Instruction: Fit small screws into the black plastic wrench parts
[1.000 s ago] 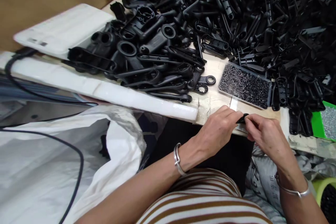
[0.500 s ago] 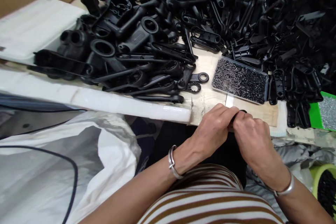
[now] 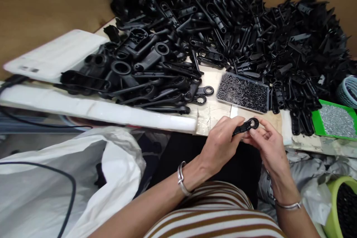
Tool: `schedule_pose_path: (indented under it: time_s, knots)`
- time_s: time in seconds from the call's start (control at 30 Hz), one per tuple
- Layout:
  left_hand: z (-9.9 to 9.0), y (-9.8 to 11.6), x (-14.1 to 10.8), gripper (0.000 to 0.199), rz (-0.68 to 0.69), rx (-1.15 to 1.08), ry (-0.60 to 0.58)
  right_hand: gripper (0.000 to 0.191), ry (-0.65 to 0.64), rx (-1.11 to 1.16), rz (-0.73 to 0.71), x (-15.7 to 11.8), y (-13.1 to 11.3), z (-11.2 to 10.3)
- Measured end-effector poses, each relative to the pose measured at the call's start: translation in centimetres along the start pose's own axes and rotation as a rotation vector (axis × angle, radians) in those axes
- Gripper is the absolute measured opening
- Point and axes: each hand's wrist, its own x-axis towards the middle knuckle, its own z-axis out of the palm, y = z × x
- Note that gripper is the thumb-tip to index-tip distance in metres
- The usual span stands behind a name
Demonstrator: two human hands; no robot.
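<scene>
Between my two hands is a black plastic handle part with a ring-shaped end [image 3: 245,125], held at the table's front edge. My left hand [image 3: 223,140] is closed around its narrow end. The fingers and thumb of my right hand [image 3: 268,143] pinch the ring end, whose hole faces up. Just beyond my hands stands a clear box [image 3: 243,93] filled with small black pieces. Two similar ring-ended parts [image 3: 205,95] lie on the table left of that box.
Heaped black plastic parts [image 3: 178,26] cover the back of the table. A white foam strip [image 3: 97,108] runs along the front left edge, by a white lid-like panel [image 3: 55,55]. At the right are a green tray [image 3: 318,119] of screws and a yellow-green bucket [image 3: 331,200].
My right hand has turned from a fist over the part to a fingertip pinch, exposing the ring end. The camera view has shifted, showing more of the back and right.
</scene>
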Motion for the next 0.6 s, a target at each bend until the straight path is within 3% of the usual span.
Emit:
schedule_pose_path:
  time_s: [0.17,0.4,0.5,0.6]
  knots:
    - [0.1,0.6,0.1,0.014,0.026,0.04,0.037,0.047,0.021,0.13,-0.004,0.5,-0.2,0.8]
    - [0.1,0.9,-0.2,0.017,0.017,-0.044,-0.022,0.039,0.05,0.029,-0.037,0.7,0.0,1.1]
    - [-0.5,0.6,0.0,0.019,0.091,-0.14,-0.153,0.039,0.03,-0.075,-0.044,0.6,-0.7,-0.6]
    - [-2.6,-0.2,1.1,0.021,0.237,-0.08,-0.188,0.043,0.102,-0.207,-0.089,0.6,-2.6,-4.5]
